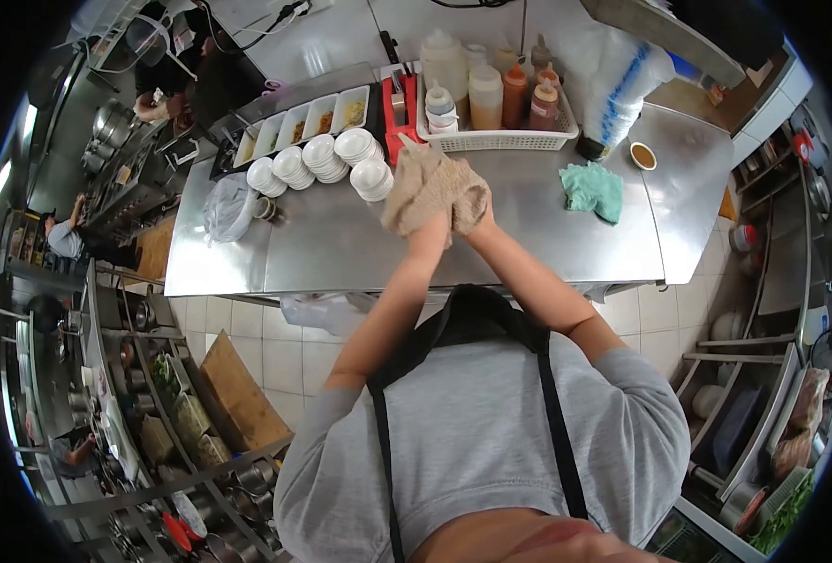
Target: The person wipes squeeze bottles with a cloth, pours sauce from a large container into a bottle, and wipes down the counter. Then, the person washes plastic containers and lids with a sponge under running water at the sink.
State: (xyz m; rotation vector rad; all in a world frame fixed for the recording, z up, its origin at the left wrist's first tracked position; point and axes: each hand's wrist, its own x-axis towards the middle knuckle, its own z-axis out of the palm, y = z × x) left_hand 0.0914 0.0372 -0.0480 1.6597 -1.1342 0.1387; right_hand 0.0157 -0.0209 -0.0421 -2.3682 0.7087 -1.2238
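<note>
Both hands are at a tan cloth [421,188] held bunched up above the steel counter. Most of my left hand [427,230] is covered by the cloth, with its wrist showing below. My right hand [482,218] closes round the cloth's right side. A pale pointed tip [407,142] sticks up at the cloth's upper left; whether it belongs to something wrapped inside I cannot tell. Just left of the cloth stands a stack of small white dishes [371,178]. Behind it are a red holder [399,113] and a white basket [500,141] of squeeze bottles.
The steel counter [341,253] bears several more dish stacks [319,156], a row of white food trays [294,124], a plastic bag [226,208], a green cloth [592,190], a small bowl of brown sauce [642,157] and stacked plastic cups [618,89]. Other people work at the far left.
</note>
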